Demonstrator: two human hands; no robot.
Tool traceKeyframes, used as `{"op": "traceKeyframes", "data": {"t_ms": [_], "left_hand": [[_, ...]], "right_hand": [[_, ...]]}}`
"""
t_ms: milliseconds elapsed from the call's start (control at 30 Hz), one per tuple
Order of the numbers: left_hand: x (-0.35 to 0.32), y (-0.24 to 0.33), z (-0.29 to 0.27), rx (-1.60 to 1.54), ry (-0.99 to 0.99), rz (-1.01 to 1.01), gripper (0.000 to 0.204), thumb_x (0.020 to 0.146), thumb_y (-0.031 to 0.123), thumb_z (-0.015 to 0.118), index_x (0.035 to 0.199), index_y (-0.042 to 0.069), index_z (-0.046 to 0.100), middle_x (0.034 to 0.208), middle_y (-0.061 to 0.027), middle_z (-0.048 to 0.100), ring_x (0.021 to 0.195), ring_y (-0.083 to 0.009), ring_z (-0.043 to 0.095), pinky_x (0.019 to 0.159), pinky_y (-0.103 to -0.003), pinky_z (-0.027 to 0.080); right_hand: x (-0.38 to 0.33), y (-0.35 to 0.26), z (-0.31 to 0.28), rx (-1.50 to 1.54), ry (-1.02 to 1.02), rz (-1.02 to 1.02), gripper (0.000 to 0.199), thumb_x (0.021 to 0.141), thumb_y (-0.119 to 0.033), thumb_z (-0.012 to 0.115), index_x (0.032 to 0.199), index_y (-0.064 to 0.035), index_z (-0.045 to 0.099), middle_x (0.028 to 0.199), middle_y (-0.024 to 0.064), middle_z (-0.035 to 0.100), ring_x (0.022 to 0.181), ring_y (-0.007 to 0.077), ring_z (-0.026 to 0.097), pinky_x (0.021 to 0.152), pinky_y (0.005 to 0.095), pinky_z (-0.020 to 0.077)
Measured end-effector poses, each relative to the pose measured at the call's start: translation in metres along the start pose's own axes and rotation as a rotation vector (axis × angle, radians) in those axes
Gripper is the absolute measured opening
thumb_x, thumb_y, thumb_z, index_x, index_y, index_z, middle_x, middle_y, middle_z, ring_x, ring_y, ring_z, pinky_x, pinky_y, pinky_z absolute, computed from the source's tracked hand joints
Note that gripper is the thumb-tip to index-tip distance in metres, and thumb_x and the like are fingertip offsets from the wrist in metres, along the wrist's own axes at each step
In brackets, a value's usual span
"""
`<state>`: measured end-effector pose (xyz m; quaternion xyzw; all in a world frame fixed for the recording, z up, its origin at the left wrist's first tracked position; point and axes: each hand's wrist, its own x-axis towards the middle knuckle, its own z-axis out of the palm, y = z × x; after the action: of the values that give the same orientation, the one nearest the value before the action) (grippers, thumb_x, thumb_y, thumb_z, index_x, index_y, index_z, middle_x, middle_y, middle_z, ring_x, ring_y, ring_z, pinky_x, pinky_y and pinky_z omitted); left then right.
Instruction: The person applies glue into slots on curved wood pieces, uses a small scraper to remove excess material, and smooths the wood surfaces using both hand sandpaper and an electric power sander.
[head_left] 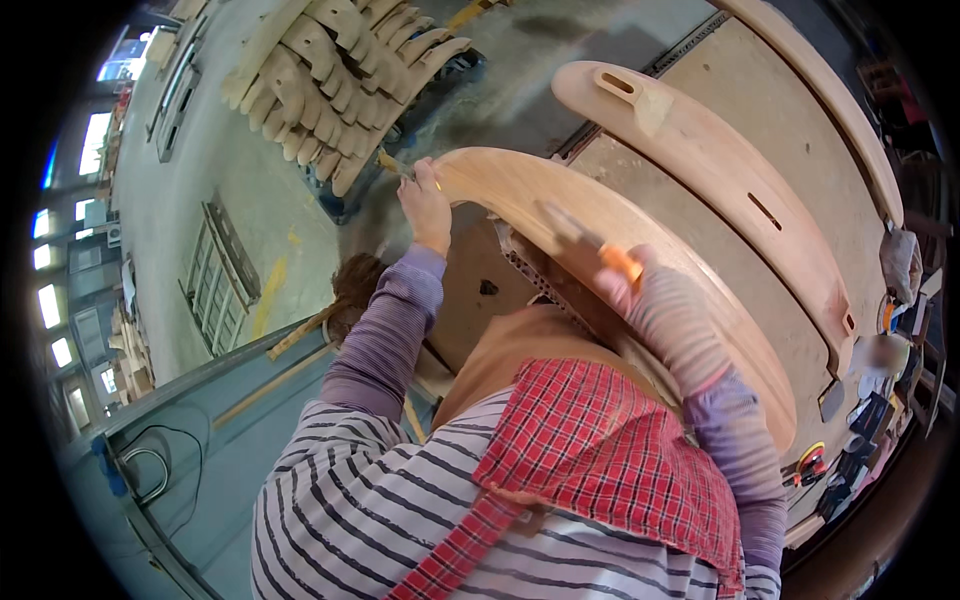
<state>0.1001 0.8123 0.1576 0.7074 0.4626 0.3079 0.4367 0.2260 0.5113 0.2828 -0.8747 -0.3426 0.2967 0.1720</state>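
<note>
Altogether three boards (640, 225), left hand (426, 210) gripping one, right hand (643, 277) gripping one blurred tool (620, 262), perhaps bladed

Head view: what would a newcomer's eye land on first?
Likely the red checked cloth across the person's striped front, low centre, and the long curved wooden piece arching beyond it, with the left hand at its upper-left end. Right of centre, the right hand grips an orange-handled tool, blurred. A pile of curved wooden parts fills the upper left.
</note>
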Motion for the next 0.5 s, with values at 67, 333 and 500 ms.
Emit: {"op": "traceKeyframes", "data": {"t_ms": [67,333,500], "left_hand": [[0.002,0.001,0.005,0.073,0.026,0.025,0.047,0.098,0.036,0.04,0.094,-0.004,0.065,0.104,-0.0211,0.065,0.101,-0.0379,0.058,0.094,-0.043,0.041],[0.006,-0.015,0.014,-0.068,0.067,0.022,0.041,0.095,0.032,0.047,0.083,-0.004,0.063,0.096,-0.0225,0.065,0.089,-0.035,0.06,0.082,-0.042,0.045],[0.003,-0.007,0.028,0.059,0.096,0.019,0.04,0.094,0.03,0.047,0.082,-0.004,0.064,0.091,-0.0237,0.066,0.088,-0.0337,0.062,0.08,-0.043,0.046]], "right_hand": [[0.008,0.01,-0.007,0.019,0.026,0.055,0.052,0.089,-0.052,0.063,0.115,-0.0073,0.059,0.077,0.0242,0.065,0.073,0.0428,0.065,0.063,0.047,0.0487],[-0.144,0.097,-0.048,-0.127,-0.12,0.367,0.051,0.086,-0.05,0.067,0.114,-0.0092,0.059,0.075,0.0197,0.066,0.075,0.0368,0.067,0.064,0.0449,0.0508],[-0.241,0.15,-0.04,-0.163,-0.019,0.502,0.045,0.087,-0.047,0.068,0.114,-0.012,0.06,0.068,0.0156,0.065,0.065,0.0354,0.067,0.057,0.0416,0.0511]]}}
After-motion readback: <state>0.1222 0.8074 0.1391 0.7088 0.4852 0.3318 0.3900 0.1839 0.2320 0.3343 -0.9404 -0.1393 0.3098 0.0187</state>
